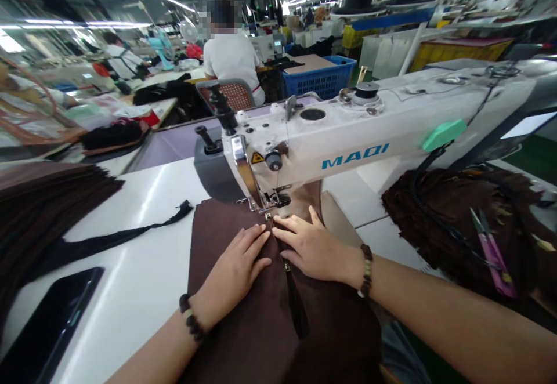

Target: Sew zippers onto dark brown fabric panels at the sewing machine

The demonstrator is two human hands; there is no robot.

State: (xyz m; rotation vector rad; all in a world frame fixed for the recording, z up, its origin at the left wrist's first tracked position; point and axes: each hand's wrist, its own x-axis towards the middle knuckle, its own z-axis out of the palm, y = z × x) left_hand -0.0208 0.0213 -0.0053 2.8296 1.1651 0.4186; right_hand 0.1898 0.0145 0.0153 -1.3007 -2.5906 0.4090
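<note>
Dark brown fabric lies under the needle area of a white sewing machine. A zipper with a small brass-coloured pull runs down its middle toward me. My left hand rests flat on the fabric left of the zipper, fingers stretched out toward the presser foot. On the other side, my right hand presses down with its fingers spread, the fingertips beside the zipper line. Both hands touch the cloth just in front of the foot, without gripping anything.
A stack of brown cloth and a black phone lie at left. Pink-handled scissors rest on a brown fabric pile at right. Beyond the machine, a person sits near a blue crate.
</note>
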